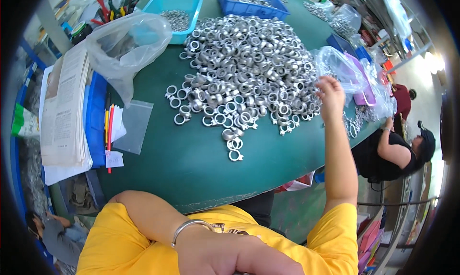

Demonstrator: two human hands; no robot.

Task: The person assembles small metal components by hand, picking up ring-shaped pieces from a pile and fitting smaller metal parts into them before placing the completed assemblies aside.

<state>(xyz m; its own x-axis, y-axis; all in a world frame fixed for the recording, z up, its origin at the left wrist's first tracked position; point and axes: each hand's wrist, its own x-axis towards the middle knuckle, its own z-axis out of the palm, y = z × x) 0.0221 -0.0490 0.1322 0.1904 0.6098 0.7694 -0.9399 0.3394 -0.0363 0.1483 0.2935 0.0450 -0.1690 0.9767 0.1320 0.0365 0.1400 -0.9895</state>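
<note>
A large heap of silver metal rings (pixel 249 64), each with a small lug, covers the middle of the green table (pixel 191 179). Several rings lie loose along its near edge. My right hand (pixel 330 93) is stretched out at the right side of the heap, beside a clear plastic bag (pixel 341 70). Its fingers are bent and a little apart, with nothing visible in them. Close in front of my chest is my left hand (pixel 235 256), wearing a metal bangle on the wrist. It looks closed; the lower edge of the picture cuts off its fingertips and whatever they hold.
Turquoise (pixel 195 9) and blue (pixel 254 4) bins of small metal parts stand at the back. On the left are a plastic bag (pixel 124 45), papers (pixel 67 112), pens and a flat clear pouch (pixel 136 126). A purple basket (pixel 366 95) stands right, near a person in black (pixel 383 153).
</note>
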